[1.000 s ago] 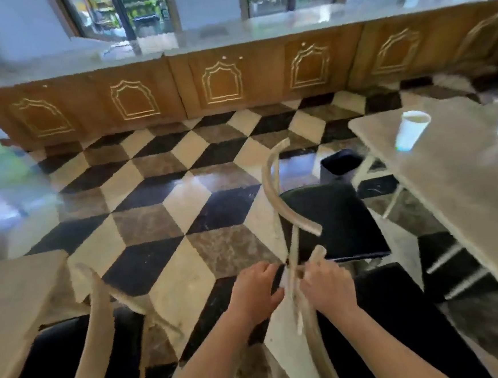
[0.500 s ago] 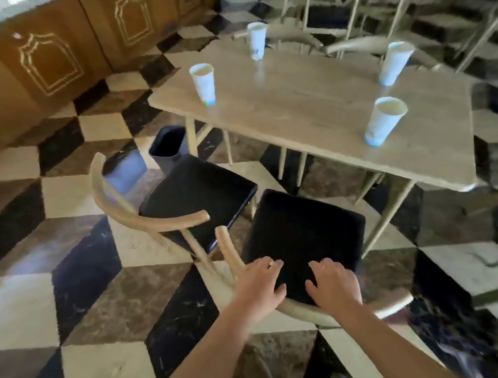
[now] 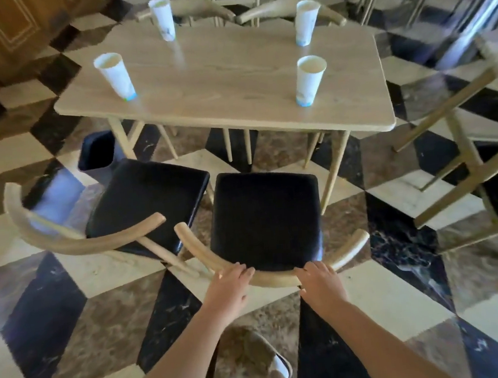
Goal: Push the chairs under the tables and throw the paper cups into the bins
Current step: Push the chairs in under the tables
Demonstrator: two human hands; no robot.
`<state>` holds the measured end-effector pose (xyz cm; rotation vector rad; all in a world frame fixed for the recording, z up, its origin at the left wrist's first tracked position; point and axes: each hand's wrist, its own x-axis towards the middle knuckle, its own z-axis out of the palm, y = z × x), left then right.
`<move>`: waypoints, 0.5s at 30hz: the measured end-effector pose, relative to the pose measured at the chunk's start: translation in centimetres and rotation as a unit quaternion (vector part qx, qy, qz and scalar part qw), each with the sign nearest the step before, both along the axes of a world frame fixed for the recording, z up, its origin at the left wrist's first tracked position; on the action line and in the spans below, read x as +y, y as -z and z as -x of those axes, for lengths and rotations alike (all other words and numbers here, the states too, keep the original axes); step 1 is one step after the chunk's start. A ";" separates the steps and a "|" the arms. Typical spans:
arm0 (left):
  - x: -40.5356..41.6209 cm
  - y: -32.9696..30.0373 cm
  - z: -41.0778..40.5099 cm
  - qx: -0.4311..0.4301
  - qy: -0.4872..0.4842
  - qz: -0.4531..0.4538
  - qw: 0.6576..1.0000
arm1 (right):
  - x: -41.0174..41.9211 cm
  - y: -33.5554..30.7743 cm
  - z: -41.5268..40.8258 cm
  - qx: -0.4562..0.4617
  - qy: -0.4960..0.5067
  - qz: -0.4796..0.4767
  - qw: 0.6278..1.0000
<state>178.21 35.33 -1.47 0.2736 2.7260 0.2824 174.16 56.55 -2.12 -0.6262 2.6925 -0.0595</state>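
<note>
Your left hand (image 3: 228, 283) and your right hand (image 3: 319, 278) both rest on the curved wooden backrest of the near chair (image 3: 263, 217), fingers laid over the top of the rail and bent down across it — the thumbs are hidden, so you cannot tell whether either hand closes fully round the wood. The hands sit apart, one on each side of the rail's middle.

That chair faces the table (image 3: 224, 80): its black seat runs from your hands straight toward the table's near long edge, the front of the seat just short of it and not yet beneath the top. The two ends of the backrest curl forward, toward the table.

A second chair (image 3: 144, 200) stands just beside it on your left, turned at an angle so its seat points toward the table's left corner, its backrest arcing out to the left. A dark bin (image 3: 97, 151) stands on the floor by the table's left legs, just beyond that second chair.

Four paper cups stand upright on the table (one near each corner): near left (image 3: 115, 77), far left (image 3: 163, 19), far right (image 3: 304, 23), near right (image 3: 308, 81). The table's long axis runs left to right across your view.
</note>
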 end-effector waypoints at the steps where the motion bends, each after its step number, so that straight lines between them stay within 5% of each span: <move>1: -0.2 0.3 0.3 0.010 0.007 0.004 1.000 | -0.1 0.3 0.1 0.006 0.004 0.004 1.000; 15: -3.5 3.0 4.6 0.116 0.111 -0.015 0.987 | -0.3 1.9 3.3 0.083 -0.064 0.031 0.994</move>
